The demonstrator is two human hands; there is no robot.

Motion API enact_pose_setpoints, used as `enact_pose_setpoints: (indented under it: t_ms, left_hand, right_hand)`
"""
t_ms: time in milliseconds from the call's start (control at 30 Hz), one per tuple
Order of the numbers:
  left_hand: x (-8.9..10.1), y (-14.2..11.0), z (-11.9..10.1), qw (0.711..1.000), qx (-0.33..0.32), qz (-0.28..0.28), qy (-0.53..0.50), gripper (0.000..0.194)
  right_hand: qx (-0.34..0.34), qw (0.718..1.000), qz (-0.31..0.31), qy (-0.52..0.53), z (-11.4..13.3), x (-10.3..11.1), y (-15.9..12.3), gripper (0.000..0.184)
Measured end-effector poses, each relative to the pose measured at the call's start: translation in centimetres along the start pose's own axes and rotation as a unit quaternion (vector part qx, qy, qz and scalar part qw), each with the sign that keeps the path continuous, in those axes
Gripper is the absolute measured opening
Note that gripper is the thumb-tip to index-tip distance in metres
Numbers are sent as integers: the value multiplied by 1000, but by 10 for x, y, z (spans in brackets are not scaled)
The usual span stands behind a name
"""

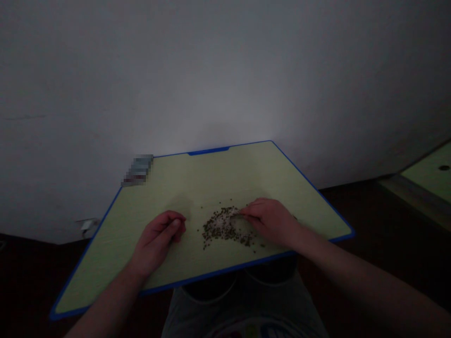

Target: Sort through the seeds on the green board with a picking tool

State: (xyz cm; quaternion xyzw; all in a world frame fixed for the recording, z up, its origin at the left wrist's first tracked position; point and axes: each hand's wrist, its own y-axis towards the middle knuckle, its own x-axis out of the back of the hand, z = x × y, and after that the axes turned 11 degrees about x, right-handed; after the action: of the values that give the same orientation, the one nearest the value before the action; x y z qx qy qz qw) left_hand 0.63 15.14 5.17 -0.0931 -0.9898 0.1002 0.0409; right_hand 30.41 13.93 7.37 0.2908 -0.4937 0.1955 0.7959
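Observation:
A loose heap of small dark beans or seeds mixed with pale grains (pixel 220 225) lies on a pale yellow-green folding table (pixel 214 176) with a blue edge. My right hand (pixel 269 220) reaches in at the heap's right side, thumb and fingertips pinched together and touching the grains. Whatever sits between those fingertips is too small and dark to make out. To the left of the heap, my left hand (pixel 160 239) rests on the tabletop with its fingers curled and thumb pressed against them. What it may hold is hidden.
Below the table's near edge, two dark round containers (pixel 211 293) sit by my lap. A blurred-out flat item (pixel 138 170) lies at the far left corner. The table stands against a grey wall (pixel 218 70). A white plug (pixel 87 227) is on the wall at left.

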Motion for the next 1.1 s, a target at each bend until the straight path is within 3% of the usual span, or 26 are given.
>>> enact_pose_setpoints:
  t_ms: [133,533,733,867,967,1100]
  left_hand:
    - [1,-3,-2,1000,-7,-2,5,18]
    - [10,-4,-1,1000,-12,2,7,15]
    - [6,-7,-1,1000,-9,-1,3,15]
    - [7,-7,0,1000,-5,0,3,15]
    - [10,-4,3,1000,-5,2,0,15]
    - [13,1,10,1000,-11,5,-2,15]
  right_hand:
    - [-30,999,25,-24,0,3,17,25]
    - [50,998,37,18,31,-11,11,22]
    - [57,998,34,22,27,-19,26,25]
    - [48,999,19,17,20,-10,37,23]
    - [24,999,-5,20,14,3,27,23]
    - [-8,998,-47,42,1,14,-11,22]
